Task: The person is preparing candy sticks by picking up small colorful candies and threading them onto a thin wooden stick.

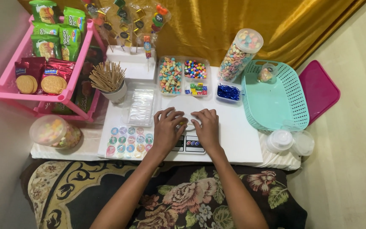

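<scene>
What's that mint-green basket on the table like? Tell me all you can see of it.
The mint-green basket looks like moulded plastic, roughly rectangular with rounded corners, its walls pierced by rows of small slots and its floor smooth. It sits upright at the right end of the white table, apart from both hands. A small clear bag of sweets lies in its far corner; otherwise it holds nothing. A magenta tray lies under its right edge, and clear lidded tubs stand at its near corner.

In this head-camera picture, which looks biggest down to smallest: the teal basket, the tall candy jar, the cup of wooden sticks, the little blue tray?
1. Teal basket
2. Tall candy jar
3. Cup of wooden sticks, close to the jar, so unsure
4. Little blue tray
</scene>
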